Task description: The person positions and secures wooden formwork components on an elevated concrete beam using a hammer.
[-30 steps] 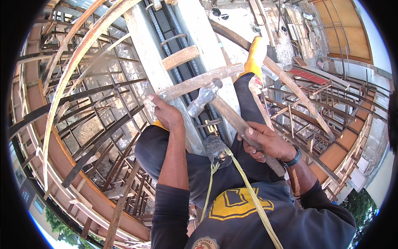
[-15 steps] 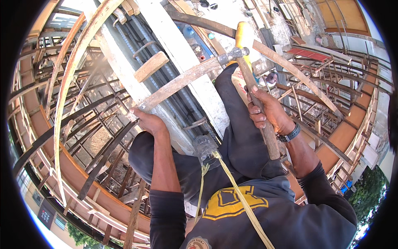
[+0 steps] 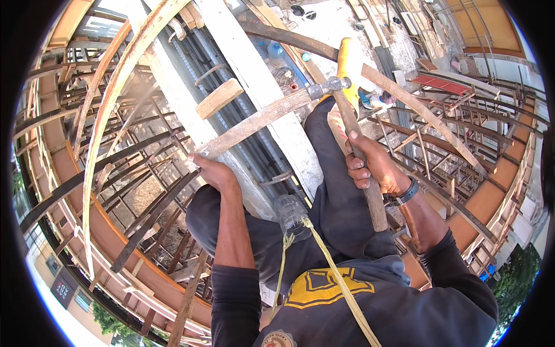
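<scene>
Gripped grey-metal-headed, brown-wood-handled hammer (image 3: 347,117), right of centre, in closed right hand (image 3: 374,165) | Held flat pale-brown wooden batten (image 3: 257,123), upper centre, by end in loosely closed left hand (image 3: 215,173) | Judged hammer stiff, head-heavy, best gripped low

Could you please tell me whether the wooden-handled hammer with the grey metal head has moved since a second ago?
Yes, the hammer has moved rightward: its head appeared over the white-sided channel of steel bars, and now appears beyond its right side.
</scene>
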A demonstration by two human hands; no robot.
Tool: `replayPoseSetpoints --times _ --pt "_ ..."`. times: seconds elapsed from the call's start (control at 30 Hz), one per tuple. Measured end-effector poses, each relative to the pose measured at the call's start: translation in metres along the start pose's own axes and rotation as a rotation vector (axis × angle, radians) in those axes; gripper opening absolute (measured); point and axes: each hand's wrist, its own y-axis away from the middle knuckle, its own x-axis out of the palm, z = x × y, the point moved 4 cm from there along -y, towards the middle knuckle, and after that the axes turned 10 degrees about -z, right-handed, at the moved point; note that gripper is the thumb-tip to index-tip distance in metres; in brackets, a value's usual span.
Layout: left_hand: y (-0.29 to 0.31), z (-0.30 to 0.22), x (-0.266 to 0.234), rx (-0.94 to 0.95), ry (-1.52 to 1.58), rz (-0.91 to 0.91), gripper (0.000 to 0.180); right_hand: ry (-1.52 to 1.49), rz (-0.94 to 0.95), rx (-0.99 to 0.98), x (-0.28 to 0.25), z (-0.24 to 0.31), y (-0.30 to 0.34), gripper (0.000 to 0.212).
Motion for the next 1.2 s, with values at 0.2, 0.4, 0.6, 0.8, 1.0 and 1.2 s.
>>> replayPoseSetpoints --times 0.2,0.4,0.6,0.8,1.0,1.2 --pt "-0.006 0.001 -0.003 -0.015 0.049 0.001 0.094 -0.254 -0.132 -0.162 -0.038 0.022 0.004 0.038" --pt "0.000 -0.001 0.000 -0.044 0.053 0.008 0.096 0.008 -0.073 -0.043 0.013 -0.001 0.007 0.041" --pt "-0.008 0.005 -0.002 -0.037 0.039 0.034 0.099 -0.063 -0.083 -0.170 -0.022 0.030 0.022 0.042" --pt "-0.008 0.011 0.003 -0.068 0.049 0.050 0.100 0.007 -0.067 -0.038 0.011 -0.009 0.013 0.038" --pt "-0.004 0.000 -0.003 -0.080 -0.020 -0.007 0.108 0.055 -0.046 -0.034 0.012 -0.002 0.008 0.040" --pt "-0.001 -0.005 -0.004 -0.036 -0.297 -0.037 0.117 0.119 -0.089 -0.140 0.010 -0.010 0.007 0.040"
